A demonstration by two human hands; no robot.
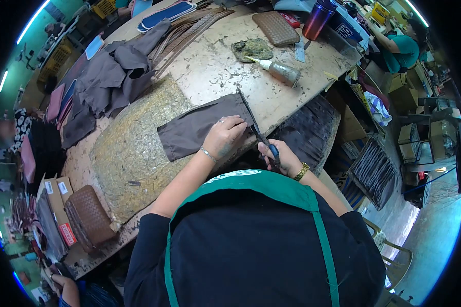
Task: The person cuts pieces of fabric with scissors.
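Note:
A folded piece of dark brown cloth (189, 125) lies flat, partly on the glue-crusted board and partly on the bare tabletop. My left hand (225, 135) is closed on its right end, with rings on the fingers and a bracelet at the wrist. My right hand (284, 157) grips scissors (259, 134) by their dark blue handles. Their blades lie along the cloth's right edge, pointing away from me. Whether they are parted is hard to make out.
A glue bottle (284, 73) lies by a crusty lump (252, 49), a woven brown pouch (276, 28) and a tumbler (319, 19). Crumpled brown cloth (112, 71) sits at the far left. Another woven pouch (89, 217) is near left. Co-workers are at both sides.

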